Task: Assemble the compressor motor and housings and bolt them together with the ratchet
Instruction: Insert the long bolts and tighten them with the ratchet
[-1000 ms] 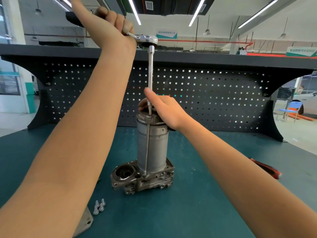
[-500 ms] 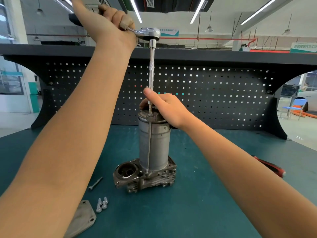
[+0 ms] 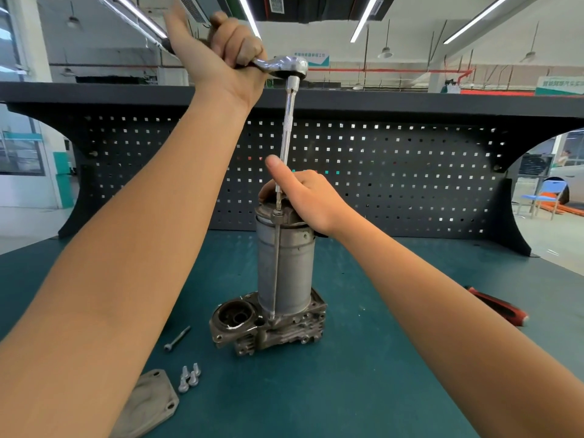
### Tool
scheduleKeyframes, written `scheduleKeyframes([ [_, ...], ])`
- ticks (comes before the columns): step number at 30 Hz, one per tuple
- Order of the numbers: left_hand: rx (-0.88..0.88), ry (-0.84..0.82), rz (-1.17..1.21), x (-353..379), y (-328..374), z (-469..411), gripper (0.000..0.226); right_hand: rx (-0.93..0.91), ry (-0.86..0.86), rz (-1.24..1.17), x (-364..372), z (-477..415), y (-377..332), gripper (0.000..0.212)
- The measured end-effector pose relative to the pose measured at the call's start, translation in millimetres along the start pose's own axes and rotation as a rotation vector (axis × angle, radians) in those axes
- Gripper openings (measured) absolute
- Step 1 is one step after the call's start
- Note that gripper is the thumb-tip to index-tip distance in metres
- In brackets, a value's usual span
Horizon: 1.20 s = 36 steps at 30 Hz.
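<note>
Motor (image 3: 286, 263) and housing (image 3: 268, 327) stood joined near the middle of the green desk (image 3: 363, 390). The motor was a dull grey metal cylinder set upright. The housing under it was a darker, ribbed casting with a round open bore on its left side. A long bolt (image 3: 275, 270) ran down the front of the cylinder from the top cap to the housing.

Above it we held the ratchet (image 3: 286, 66), bright chrome, its head high over the motor. A thin extension bar (image 3: 289, 121) dropped from the head, a little tilted, to the bolt's head at the cap.

Our left hand (image 3: 221, 55) gripped the ratchet's handle, its fingers (image 3: 240, 42) curled tight round it just beside the head. The rest of the handle was hidden behind the hand. Our right hand (image 3: 306, 200) sat on top of the motor, its fingers curled over the far edge of the cap and holding it. The thumb (image 3: 278, 172) stood up just beside the lower part of the bar; we could not tell whether it touched.

On the desk, left of the housing, lay a loose bolt (image 3: 177, 338). Nearer us was a cluster of short bolts (image 3: 189, 377), and beside them a flat grey cover plate (image 3: 148, 403).
</note>
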<state>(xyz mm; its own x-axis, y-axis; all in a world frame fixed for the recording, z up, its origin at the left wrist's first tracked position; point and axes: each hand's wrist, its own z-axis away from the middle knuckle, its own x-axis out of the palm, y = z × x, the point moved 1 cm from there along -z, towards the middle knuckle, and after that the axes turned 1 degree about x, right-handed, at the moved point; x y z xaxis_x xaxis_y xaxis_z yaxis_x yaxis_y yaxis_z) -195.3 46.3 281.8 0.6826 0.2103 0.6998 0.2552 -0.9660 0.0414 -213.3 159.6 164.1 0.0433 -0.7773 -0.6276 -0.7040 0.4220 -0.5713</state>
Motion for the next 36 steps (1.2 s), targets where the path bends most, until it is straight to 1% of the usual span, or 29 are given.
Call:
scheduleKeyframes([
  [2, 0.011, -0.085, -0.025, 4.8, 1.5, 1.0, 0.055, -0.004, 0.011, -0.015, -0.1, 0.7, 0.0, 0.079],
  [4, -0.015, -0.149, -0.018, 7.1, -0.4, 3.2, 0.063, -0.032, 0.030, -0.051, -0.7, 3.8, -1.9, 0.059],
  [6, -0.030, -0.177, -0.006, 5.5, -1.7, 4.1, 0.068, -0.079, 0.049, -0.110, -1.6, 6.2, -2.4, 0.047],
  [8, -0.023, -0.163, -0.003, 2.7, -1.8, 5.9, 0.065, -0.098, 0.058, -0.149, -1.8, 7.7, -2.7, 0.047],
  [10, 0.014, -0.100, -0.039, -1.4, 1.7, 7.6, 0.054, -0.086, 0.049, -0.168, -1.4, 7.9, -2.9, 0.050],
  [12, 0.054, -0.018, -0.122, -7.4, 6.8, 10.1, 0.049, -0.074, 0.041, -0.164, -1.2, 6.7, -2.5, 0.051],
  [15, 0.096, 0.074, -0.246, -11.4, 8.2, 16.2, 0.046, -0.085, 0.038, -0.143, -0.1, 4.1, -2.8, 0.065],
  [16, 0.110, 0.085, -0.270, -10.6, 7.7, 17.4, 0.044, -0.092, 0.036, -0.138, 0.5, 3.6, -2.9, 0.069],
  [18, 0.136, 0.076, -0.283, -7.3, 8.3, 18.0, 0.042, -0.108, 0.042, -0.148, 2.1, 4.7, -4.4, 0.071],
  [21, 0.157, 0.044, -0.259, -4.6, 13.8, 15.3, 0.037, -0.123, 0.066, -0.139, 3.7, 7.4, -11.0, 0.067],
  [24, 0.131, 0.078, -0.159, -8.8, 16.9, 11.0, 0.038, -0.139, 0.085, -0.147, 4.7, 7.2, -15.0, 0.053],
  [28, 0.113, 0.101, -0.079, -11.7, 16.1, 4.9, 0.039, -0.138, 0.087, -0.119, 3.6, 9.2, -14.4, 0.045],
  [30, 0.104, 0.101, -0.067, -12.2, 15.3, 3.8, 0.041, -0.115, 0.066, -0.136, 2.2, 12.1, -14.5, 0.037],
  [33, 0.090, 0.083, -0.038, -13.4, 15.0, 2.5, 0.046, -0.098, 0.021, -0.076, -2.3, 7.8, -20.0, 0.040],
  [34, 0.080, 0.074, -0.022, -14.0, 15.7, 1.9, 0.049, -0.090, 0.008, -0.070, -5.3, 4.7, -23.9, 0.037],
  [36, 0.049, 0.056, 0.016, -15.8, 17.6, 0.1, 0.058, -0.062, -0.057, -0.164, -11.9, -2.2, -30.4, 0.021],
])
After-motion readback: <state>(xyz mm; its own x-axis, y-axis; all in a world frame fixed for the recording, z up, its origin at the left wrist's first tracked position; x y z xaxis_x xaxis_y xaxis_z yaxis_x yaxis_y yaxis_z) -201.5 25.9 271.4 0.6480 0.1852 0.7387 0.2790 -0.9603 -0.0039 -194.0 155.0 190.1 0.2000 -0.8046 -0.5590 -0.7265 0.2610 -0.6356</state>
